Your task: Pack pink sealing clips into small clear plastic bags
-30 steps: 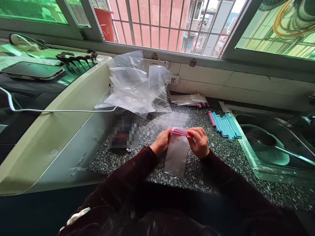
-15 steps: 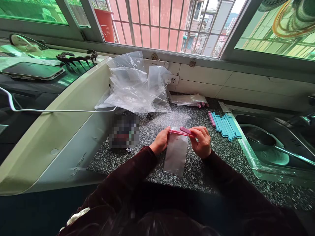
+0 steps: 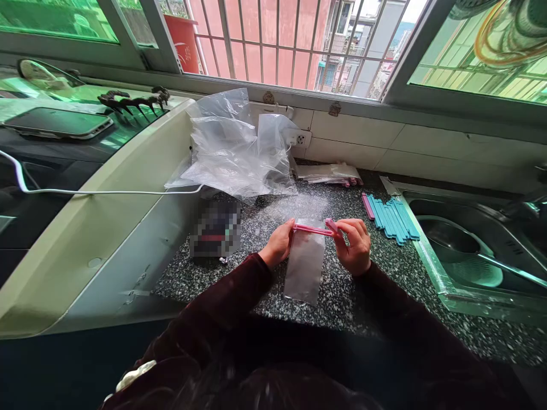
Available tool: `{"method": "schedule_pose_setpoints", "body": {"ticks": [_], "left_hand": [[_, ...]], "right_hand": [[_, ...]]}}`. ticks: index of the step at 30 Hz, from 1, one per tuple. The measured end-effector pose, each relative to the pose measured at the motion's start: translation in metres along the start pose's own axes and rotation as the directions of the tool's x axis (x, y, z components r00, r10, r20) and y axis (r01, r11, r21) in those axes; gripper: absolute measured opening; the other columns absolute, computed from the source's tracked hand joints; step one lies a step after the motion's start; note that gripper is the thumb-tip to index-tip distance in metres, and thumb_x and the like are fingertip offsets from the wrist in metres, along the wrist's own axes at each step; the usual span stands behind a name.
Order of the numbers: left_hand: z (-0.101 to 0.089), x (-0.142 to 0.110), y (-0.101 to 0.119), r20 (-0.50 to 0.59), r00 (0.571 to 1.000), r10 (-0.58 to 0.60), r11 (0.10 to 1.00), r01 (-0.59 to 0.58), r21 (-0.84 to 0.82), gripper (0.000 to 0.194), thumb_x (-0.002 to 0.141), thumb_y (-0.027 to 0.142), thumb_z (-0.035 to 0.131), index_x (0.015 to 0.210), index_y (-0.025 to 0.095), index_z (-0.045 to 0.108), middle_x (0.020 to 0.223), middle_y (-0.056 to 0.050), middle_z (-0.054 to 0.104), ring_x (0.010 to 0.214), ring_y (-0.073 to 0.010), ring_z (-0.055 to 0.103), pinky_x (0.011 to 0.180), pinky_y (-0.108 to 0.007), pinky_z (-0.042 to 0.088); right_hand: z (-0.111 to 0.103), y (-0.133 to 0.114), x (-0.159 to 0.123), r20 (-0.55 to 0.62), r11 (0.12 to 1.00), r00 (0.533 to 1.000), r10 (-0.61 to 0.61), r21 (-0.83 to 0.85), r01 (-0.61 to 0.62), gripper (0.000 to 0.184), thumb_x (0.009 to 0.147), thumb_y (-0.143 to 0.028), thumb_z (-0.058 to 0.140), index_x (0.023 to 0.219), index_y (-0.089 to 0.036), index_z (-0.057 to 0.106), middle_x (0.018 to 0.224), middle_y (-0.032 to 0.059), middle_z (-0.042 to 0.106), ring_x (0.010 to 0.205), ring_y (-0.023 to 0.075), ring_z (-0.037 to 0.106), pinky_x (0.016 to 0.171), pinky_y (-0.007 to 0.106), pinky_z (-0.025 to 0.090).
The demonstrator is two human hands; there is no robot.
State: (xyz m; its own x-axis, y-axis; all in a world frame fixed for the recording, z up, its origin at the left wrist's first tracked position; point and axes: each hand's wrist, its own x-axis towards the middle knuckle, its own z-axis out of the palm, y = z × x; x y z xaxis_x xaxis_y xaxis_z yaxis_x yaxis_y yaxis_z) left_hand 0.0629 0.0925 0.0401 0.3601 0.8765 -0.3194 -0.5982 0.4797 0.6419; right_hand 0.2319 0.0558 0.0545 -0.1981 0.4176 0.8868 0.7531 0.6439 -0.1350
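Observation:
A small clear plastic bag (image 3: 304, 267) hangs over the speckled counter, with a thin pink bag clip (image 3: 314, 229) across it near its top. My left hand (image 3: 278, 244) pinches the clip's left end together with the bag's upper corner. At the other end, the closed fingers of my right hand (image 3: 354, 246) hold the clip. A short, wider pink piece (image 3: 331, 225) stands up at those fingertips; whether it is the clip's own arm or a separate clip I cannot tell.
Several blue clips (image 3: 391, 219) and a pink one (image 3: 368, 206) lie right, beside the steel sink (image 3: 453, 199). Behind are bags with pink clips (image 3: 329, 173) and a heap of clear plastic bags (image 3: 239, 154). A blurred dark item (image 3: 215, 230) lies left.
My right hand has shifted slightly right. The wider pink piece, which slanted leftward over the thin clip, now stands more upright and looks shorter. My left hand has barely moved.

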Motion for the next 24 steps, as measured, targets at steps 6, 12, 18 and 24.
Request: {"method": "schedule_pose_setpoints", "body": {"ticks": [6,12,18,24], "left_hand": [[-0.001,0.001,-0.0004,-0.008,1.0,0.007,1.0,-0.007,0.003,0.032,0.085,0.028,0.049,0.059,0.011,0.059,0.05,-0.004,0.062,0.044,-0.0126,0.056,0.049,-0.023,0.046],[-0.002,0.0007,0.0012,-0.013,1.0,0.008,1.0,-0.008,0.01,0.034,0.086,0.029,0.047,0.06,0.011,0.061,0.051,-0.004,0.063,0.045,-0.0128,0.056,0.051,-0.023,0.046],[-0.0015,-0.001,0.0045,-0.033,0.999,0.001,1.0,0.0,0.018,0.037,0.086,0.029,0.045,0.058,0.011,0.061,0.051,-0.005,0.063,0.045,-0.0136,0.056,0.053,-0.025,0.046],[-0.0036,0.0002,0.005,-0.029,1.0,0.004,1.0,-0.003,0.026,0.036,0.085,0.032,0.047,0.058,0.012,0.062,0.051,-0.005,0.062,0.045,-0.014,0.055,0.053,-0.026,0.045]], "right_hand": [[-0.0015,0.0012,-0.0002,-0.019,1.0,1.0,0.015,0.007,-0.014,0.012,0.081,-0.014,0.054,0.092,-0.02,0.056,0.082,0.0053,0.062,0.077,0.0182,0.056,0.069,0.034,0.048],[-0.003,0.001,0.0014,-0.021,1.0,1.0,0.019,0.024,-0.018,0.011,0.082,-0.015,0.053,0.092,-0.02,0.056,0.082,0.0052,0.062,0.077,0.0176,0.056,0.07,0.033,0.047],[-0.0053,0.0027,0.0021,-0.031,0.998,0.999,0.031,0.048,-0.029,0.009,0.083,-0.018,0.051,0.091,-0.021,0.055,0.081,0.005,0.062,0.076,0.0182,0.057,0.069,0.034,0.047],[-0.0065,0.0044,0.0016,-0.026,0.997,0.998,0.059,0.04,-0.058,0.006,0.085,-0.022,0.049,0.088,-0.021,0.054,0.08,0.0054,0.062,0.077,0.0191,0.058,0.069,0.037,0.048]]}}
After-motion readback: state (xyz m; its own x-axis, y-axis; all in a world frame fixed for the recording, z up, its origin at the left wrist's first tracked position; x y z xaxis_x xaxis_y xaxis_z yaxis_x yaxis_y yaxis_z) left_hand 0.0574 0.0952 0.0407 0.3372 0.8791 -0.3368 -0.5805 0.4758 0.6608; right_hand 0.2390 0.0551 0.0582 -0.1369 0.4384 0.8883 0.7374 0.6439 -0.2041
